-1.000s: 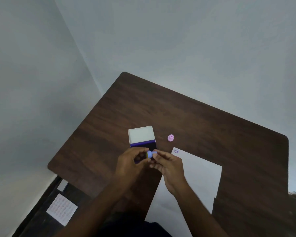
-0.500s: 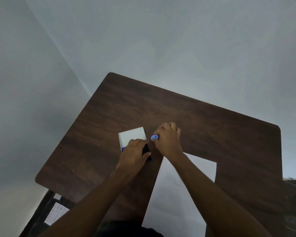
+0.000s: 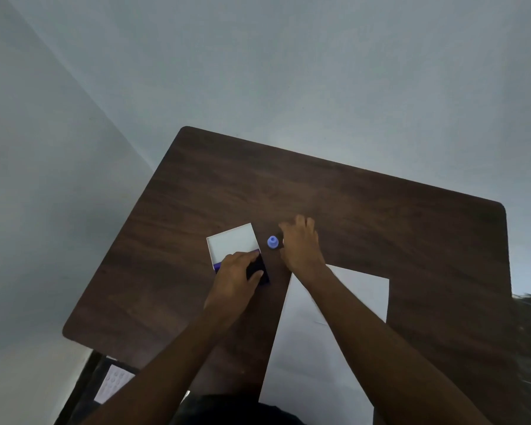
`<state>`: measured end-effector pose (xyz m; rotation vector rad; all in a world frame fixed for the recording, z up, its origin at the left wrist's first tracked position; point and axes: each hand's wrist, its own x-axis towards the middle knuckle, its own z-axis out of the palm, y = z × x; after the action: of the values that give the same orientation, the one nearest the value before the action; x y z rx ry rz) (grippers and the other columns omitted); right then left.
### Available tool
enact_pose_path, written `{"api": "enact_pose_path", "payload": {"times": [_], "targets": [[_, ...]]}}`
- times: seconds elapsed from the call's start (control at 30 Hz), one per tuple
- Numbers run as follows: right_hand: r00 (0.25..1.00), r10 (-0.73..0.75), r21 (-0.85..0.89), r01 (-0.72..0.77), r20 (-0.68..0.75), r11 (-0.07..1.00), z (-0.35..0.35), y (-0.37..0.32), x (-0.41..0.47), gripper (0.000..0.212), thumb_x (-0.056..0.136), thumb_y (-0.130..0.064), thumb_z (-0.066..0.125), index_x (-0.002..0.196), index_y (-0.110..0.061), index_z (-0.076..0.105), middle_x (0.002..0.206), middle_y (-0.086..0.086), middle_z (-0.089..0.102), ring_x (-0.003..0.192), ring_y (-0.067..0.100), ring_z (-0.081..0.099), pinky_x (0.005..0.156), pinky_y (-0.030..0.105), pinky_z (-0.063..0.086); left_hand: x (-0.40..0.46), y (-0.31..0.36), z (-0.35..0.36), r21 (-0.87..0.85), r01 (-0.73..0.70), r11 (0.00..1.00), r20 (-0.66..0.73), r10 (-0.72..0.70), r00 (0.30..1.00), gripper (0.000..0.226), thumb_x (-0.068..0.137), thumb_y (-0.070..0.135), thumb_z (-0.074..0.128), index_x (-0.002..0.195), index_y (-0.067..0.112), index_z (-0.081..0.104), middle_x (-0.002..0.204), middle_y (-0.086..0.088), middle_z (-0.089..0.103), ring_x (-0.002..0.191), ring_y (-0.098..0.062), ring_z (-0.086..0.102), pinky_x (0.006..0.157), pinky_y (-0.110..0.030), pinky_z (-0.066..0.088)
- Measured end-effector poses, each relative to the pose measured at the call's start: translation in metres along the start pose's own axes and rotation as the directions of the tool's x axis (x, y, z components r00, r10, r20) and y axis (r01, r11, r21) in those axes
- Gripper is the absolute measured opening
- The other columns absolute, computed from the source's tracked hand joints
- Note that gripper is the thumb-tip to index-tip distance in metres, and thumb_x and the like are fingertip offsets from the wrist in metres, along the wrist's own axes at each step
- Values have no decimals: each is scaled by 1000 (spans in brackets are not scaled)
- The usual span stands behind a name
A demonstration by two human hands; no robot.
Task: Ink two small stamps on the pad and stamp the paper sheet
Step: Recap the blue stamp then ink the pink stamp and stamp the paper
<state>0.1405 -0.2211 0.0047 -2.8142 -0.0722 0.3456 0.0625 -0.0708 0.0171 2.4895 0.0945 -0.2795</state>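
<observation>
The ink pad (image 3: pixel 259 269), a dark pad in a purple case with its white lid (image 3: pixel 232 242) open behind it, lies on the brown table (image 3: pixel 380 216). My left hand (image 3: pixel 235 277) grips the pad's base, fingers and thumb on either side. A small blue stamp (image 3: pixel 273 242) stands upright on the table just right of the lid, with no hand on it. My right hand (image 3: pixel 301 245) is cupped palm-down beside it, to its right; what lies under it is hidden. No pink stamp shows. The white paper sheet (image 3: pixel 362 292) lies under my right forearm.
The table's far and right parts are bare wood, and pale walls stand close behind and to the left. Below the table's near left corner lies a white sheet with rows of round marks (image 3: pixel 114 384).
My right hand carried the blue stamp from above the pad to the table beside the lid and let go. It then shifted right over the spot where the pink stamp stood.
</observation>
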Motion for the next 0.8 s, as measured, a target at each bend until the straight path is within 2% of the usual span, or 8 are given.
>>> {"api": "enact_pose_path", "payload": {"times": [0.13,0.3,0.37,0.43,0.5,0.63,0.7,0.8], "targets": [[998,19,59,-23,64,998,2,7,1,25,89,-9,60,114,-7,60,132,15,46,120,28,43,95,37,48,2,6,0,-39,29,999,15,-29,999,40,87,24,66,126,20,58,119,2,63,106,-14,56,94,-26,44],[983,153,234,-173,104,957,-2,10,8,20,91,-17,57,102,-3,67,113,14,64,102,25,60,87,28,48,-4,13,-4,-107,43,993,18,-42,999,37,86,23,67,123,22,61,115,4,64,99,-10,59,93,-28,52],[972,218,430,-234,87,872,-15,12,-4,22,89,-23,61,95,-5,70,94,10,70,86,20,65,74,21,48,-7,16,-8,-167,35,985,1,-35,999,33,86,21,67,119,21,64,109,4,67,90,-8,61,86,-22,53],[960,263,686,-257,98,680,-28,11,-29,22,83,-33,69,89,-12,73,79,1,71,68,14,65,61,18,50,-12,21,-15,-230,6,973,-36,-15,999,34,85,20,69,119,21,65,103,5,68,85,-7,62,79,-15,52],[961,204,796,-272,189,541,-35,9,-53,21,80,-34,72,90,-15,73,76,1,71,62,15,65,61,25,56,-17,27,-22,-307,0,952,-59,-19,998,41,84,20,70,123,23,61,102,7,68,86,-7,64,80,-14,51],[959,59,870,-276,277,409,-36,7,-84,22,83,-31,70,96,-14,73,80,8,73,66,19,65,65,27,58,-26,39,-31,-471,45,881,-10,-56,998,47,80,24,72,126,22,60,104,13,67,95,-3,64,85,-11,48],[959,22,880,-269,283,390,-33,6,-93,24,82,-34,69,96,-16,74,80,7,73,65,19,65,66,25,58,-29,40,-30,-473,19,881,-3,-23,1000,39,80,26,72,119,21,66,101,14,69,94,1,64,78,-3,46],[962,-1,891,-254,275,376,-31,2,-100,21,84,-30,68,98,-16,74,79,5,73,64,19,65,66,24,56,-34,37,-29,-447,19,895,-29,-36,999,29,79,32,73,106,21,73,100,10,72,90,-2,65,79,-4,47]]}}
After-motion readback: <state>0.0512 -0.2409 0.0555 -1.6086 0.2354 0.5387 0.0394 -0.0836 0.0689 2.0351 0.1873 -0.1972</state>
